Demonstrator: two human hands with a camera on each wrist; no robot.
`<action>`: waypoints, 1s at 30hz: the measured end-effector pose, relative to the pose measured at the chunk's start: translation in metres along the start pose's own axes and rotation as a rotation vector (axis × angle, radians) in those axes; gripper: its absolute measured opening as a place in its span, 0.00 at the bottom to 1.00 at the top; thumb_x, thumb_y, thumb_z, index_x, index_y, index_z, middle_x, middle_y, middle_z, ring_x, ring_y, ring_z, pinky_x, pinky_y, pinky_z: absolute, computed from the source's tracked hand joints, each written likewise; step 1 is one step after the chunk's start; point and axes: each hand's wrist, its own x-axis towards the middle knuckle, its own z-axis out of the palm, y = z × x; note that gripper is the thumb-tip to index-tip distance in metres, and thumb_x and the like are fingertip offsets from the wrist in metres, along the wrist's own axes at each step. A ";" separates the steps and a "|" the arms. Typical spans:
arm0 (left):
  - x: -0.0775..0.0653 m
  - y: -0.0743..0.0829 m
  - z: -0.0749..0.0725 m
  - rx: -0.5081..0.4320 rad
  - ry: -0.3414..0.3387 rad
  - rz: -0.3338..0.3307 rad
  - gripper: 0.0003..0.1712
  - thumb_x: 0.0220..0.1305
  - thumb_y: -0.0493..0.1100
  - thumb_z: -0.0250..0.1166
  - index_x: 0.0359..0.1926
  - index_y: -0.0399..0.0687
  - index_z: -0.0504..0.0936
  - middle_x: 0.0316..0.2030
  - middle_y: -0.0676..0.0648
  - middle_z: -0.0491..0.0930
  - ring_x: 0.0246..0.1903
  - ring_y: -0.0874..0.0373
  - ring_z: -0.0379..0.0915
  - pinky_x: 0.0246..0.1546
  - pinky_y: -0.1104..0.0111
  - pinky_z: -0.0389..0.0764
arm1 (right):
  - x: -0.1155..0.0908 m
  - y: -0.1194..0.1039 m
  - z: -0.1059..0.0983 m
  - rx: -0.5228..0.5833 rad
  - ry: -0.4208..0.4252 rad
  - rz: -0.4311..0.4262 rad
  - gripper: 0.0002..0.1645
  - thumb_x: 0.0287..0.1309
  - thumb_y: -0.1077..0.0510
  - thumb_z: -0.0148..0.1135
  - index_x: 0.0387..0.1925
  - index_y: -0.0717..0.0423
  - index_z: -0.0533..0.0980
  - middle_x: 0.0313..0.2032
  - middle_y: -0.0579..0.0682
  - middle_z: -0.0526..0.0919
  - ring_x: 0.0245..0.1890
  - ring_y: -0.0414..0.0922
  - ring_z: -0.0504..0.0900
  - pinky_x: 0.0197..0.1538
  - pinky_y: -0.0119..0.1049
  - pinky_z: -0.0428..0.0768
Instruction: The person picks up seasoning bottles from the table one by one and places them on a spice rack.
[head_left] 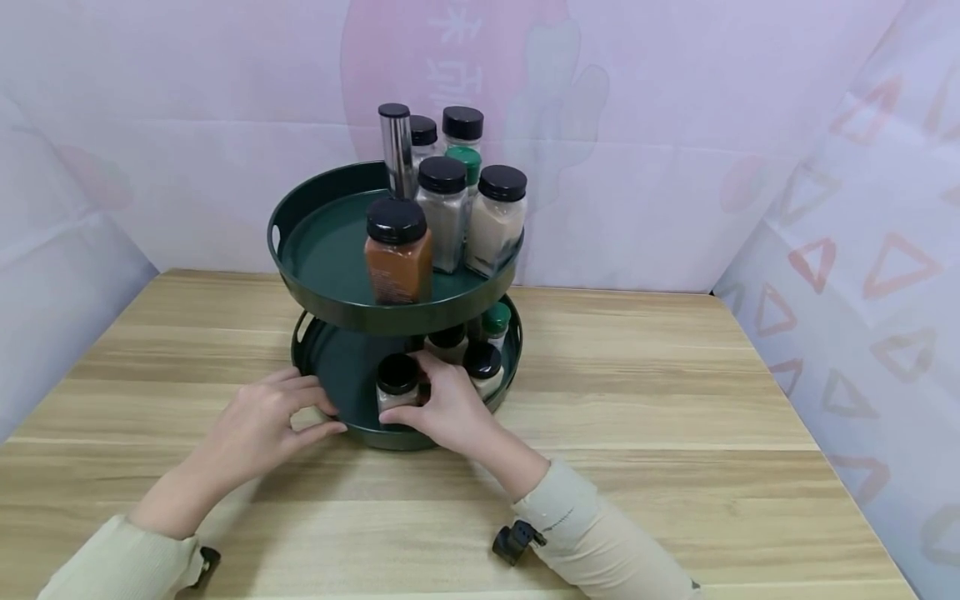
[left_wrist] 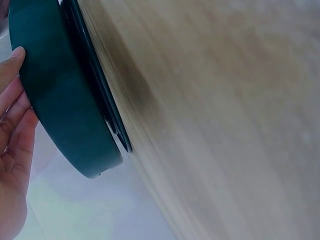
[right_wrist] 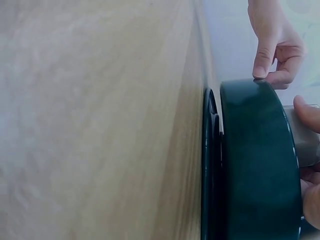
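A dark green two-tier round rack stands on the table, with an upper tray (head_left: 330, 312) and a lower tray (head_left: 401, 439). My left hand (head_left: 262, 421) pinches the lower tray's rim at its front left; in the left wrist view the thumb lies at the edge of the green wall (left_wrist: 65, 95). With thumb and fingers, my right hand (head_left: 450, 408) grips a black-lidded spice jar (head_left: 396, 398) at the front of the lower tray. That jar's pale side (right_wrist: 302, 137) shows above the wall in the right wrist view. Part of it is hidden by the fingers.
Behind the right hand, the lower tray holds another black-lidded jar (head_left: 483, 367) and a green-lidded jar (head_left: 495, 323). Up top stand an orange-brown spice jar (head_left: 397, 254), a silver cylinder (head_left: 397, 154) and several other jars. The upper tray overhangs the right hand's workspace. Pale cloth (head_left: 637, 208) closes off the back.
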 end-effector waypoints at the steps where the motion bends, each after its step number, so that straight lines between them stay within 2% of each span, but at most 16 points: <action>1: 0.000 0.000 0.000 0.003 -0.004 -0.004 0.11 0.41 0.50 0.80 0.25 0.60 0.85 0.26 0.63 0.81 0.28 0.66 0.73 0.23 0.75 0.74 | 0.000 0.000 0.000 0.000 -0.005 0.006 0.40 0.49 0.47 0.77 0.62 0.54 0.72 0.50 0.50 0.84 0.40 0.39 0.78 0.38 0.26 0.75; 7: -0.002 0.000 0.001 0.014 -0.021 -0.017 0.12 0.40 0.49 0.80 0.25 0.59 0.84 0.26 0.63 0.81 0.29 0.66 0.74 0.24 0.72 0.76 | -0.001 0.001 0.003 -0.014 -0.017 0.027 0.39 0.49 0.47 0.78 0.61 0.52 0.73 0.51 0.49 0.84 0.43 0.39 0.80 0.41 0.27 0.77; 13: -0.004 0.000 -0.001 0.016 -0.031 -0.020 0.12 0.40 0.49 0.80 0.25 0.60 0.84 0.27 0.64 0.81 0.29 0.66 0.74 0.26 0.71 0.77 | 0.000 -0.001 0.006 -0.066 -0.051 0.027 0.41 0.52 0.44 0.75 0.64 0.52 0.70 0.57 0.49 0.82 0.53 0.40 0.82 0.51 0.29 0.80; 20: -0.001 0.000 -0.006 0.007 -0.095 -0.001 0.11 0.42 0.48 0.80 0.26 0.59 0.84 0.26 0.64 0.81 0.29 0.69 0.64 0.26 0.77 0.70 | -0.001 -0.008 0.001 -0.169 -0.104 -0.024 0.41 0.56 0.44 0.72 0.68 0.51 0.67 0.62 0.48 0.79 0.59 0.42 0.80 0.58 0.33 0.80; 25: 0.001 0.002 -0.012 -0.056 -0.183 -0.005 0.09 0.49 0.46 0.78 0.29 0.61 0.85 0.29 0.65 0.80 0.31 0.69 0.68 0.30 0.75 0.74 | -0.014 -0.017 -0.023 -0.098 -0.123 -0.078 0.36 0.62 0.48 0.68 0.67 0.53 0.68 0.63 0.50 0.77 0.60 0.44 0.80 0.60 0.37 0.81; 28: 0.002 0.001 -0.016 -0.112 -0.204 -0.030 0.07 0.54 0.44 0.76 0.32 0.59 0.85 0.33 0.63 0.81 0.36 0.67 0.73 0.37 0.73 0.78 | -0.028 -0.018 -0.047 -0.073 -0.080 -0.179 0.30 0.62 0.53 0.68 0.63 0.59 0.72 0.59 0.54 0.80 0.56 0.48 0.83 0.55 0.40 0.84; 30: 0.003 -0.001 -0.019 -0.110 -0.200 -0.058 0.07 0.56 0.45 0.74 0.36 0.56 0.86 0.38 0.59 0.83 0.44 0.60 0.77 0.45 0.67 0.80 | -0.037 -0.015 -0.064 -0.099 -0.023 -0.249 0.26 0.61 0.55 0.68 0.58 0.61 0.75 0.55 0.55 0.83 0.51 0.48 0.85 0.50 0.40 0.85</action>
